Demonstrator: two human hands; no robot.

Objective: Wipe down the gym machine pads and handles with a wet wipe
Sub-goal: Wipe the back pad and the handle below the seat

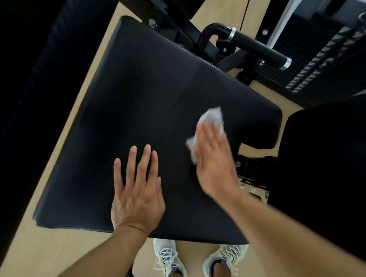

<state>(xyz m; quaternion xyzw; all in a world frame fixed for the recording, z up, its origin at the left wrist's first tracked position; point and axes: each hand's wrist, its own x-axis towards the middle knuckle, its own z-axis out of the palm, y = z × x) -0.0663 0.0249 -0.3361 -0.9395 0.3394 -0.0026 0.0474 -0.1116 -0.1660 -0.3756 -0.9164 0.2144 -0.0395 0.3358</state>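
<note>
While the left hand [136,191] is lying flat on the near part of the black seat pad [149,106], fingers straight and spread and gripping nothing, the right hand [214,159] is pressing a white wet wipe [211,118] against the pad's right side. Its fingers are lying straight over the wipe rather than curling round it, and the crumpled cloth is showing beyond the fingertips and beside the thumb edge. This hand and the wipe are looking blurred. A black handle [260,46] with silver rings at both ends is sticking out from the frame beyond the pad's far right corner, apart from both hands. A weight stack [324,61] is standing at the upper right. Below the pad's near edge, two pale sneakers [166,259] are standing on the light wooden floor [48,252].
</note>
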